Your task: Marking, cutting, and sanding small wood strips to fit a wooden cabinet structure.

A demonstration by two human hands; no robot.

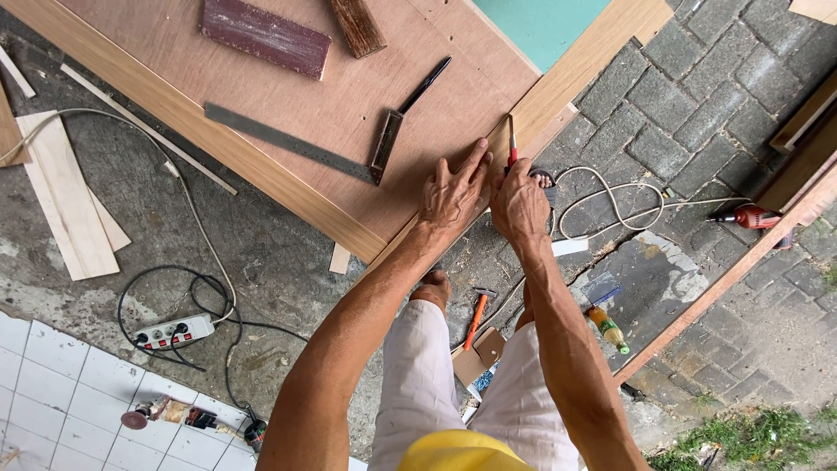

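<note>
The left hand lies flat and open on the plywood panel, with the fingers spread and pointing toward the panel's corner. It holds nothing; it only presses on the wood near the light wooden edge strip. The right hand is closed around a tool with a red handle, which stands against the edge strip just beside the left fingertips. The kind of tool I cannot tell, because the tip is too small to see. The two hands are almost touching each other.

On the panel, near the left hand, lies a metal try square, and further up a dark red wooden block. On the concrete floor at the left lies a white power strip with black cables. At the right, on the paving stones, lie a white cord and a red power drill.
</note>
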